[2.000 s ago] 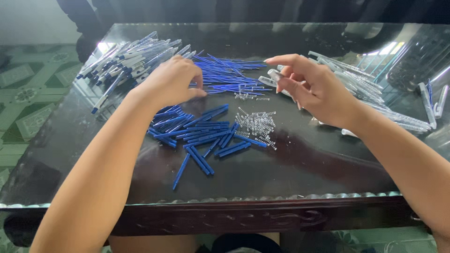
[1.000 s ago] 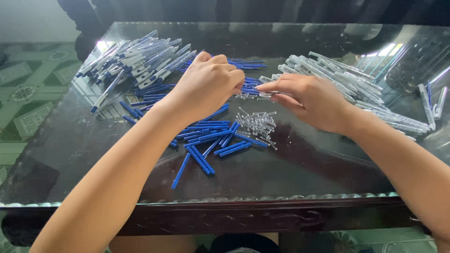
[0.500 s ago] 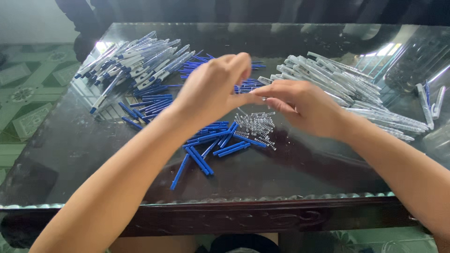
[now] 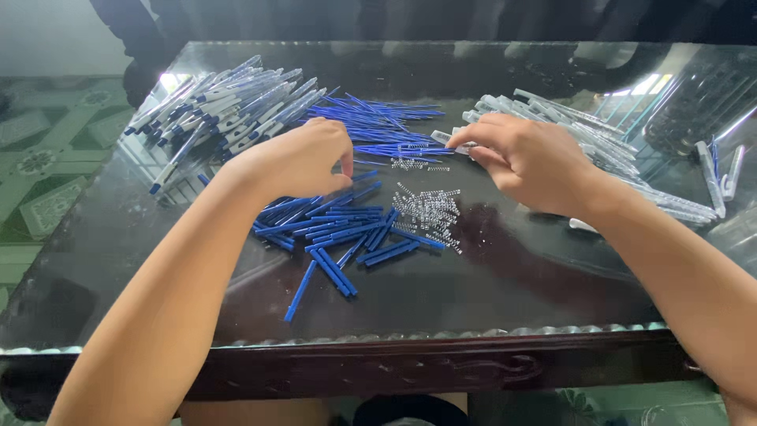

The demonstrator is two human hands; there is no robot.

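Nearest your edge of the desk (image 4: pixel 473 304), short blue tubes (image 4: pixel 347 229) lie scattered, one straying toward the rim; a sweep of your forearm could roll it off. Beyond them your left hand (image 4: pixel 296 162) is curled closed, contents hidden. Your right hand (image 4: pixel 524 162) pinches a clear pen barrel (image 4: pixel 449 140) above the tiny springs (image 4: pixel 430 209), which could scatter if brushed.

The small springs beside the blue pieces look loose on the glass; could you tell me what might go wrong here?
The springs lie loose between both hands; the left hand or right hand could scatter them. One blue piece points toward the table edge and might roll off.
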